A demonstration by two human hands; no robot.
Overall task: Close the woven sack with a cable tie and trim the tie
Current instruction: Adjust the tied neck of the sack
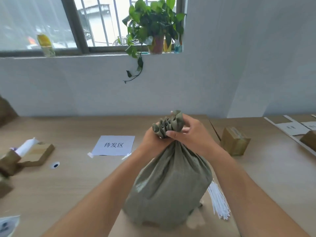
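Note:
A full grey-green woven sack (169,185) stands upright on the wooden table in front of me. Its mouth is gathered into a bunched neck (168,126). My left hand (152,140) grips the neck from the left. My right hand (189,134) grips it from the right, thumb across the front. A bundle of white cable ties (218,200) lies on the table just right of the sack, partly hidden behind it. No tie is visible around the neck. No cutting tool is in sight.
A paper sign with printed characters (113,145) is taped to the table (77,182) behind the sack. A taped cardboard box (235,141) sits to the right. Flat cartons and a white roll (27,146) lie left. A potted plant (153,31) stands on the windowsill.

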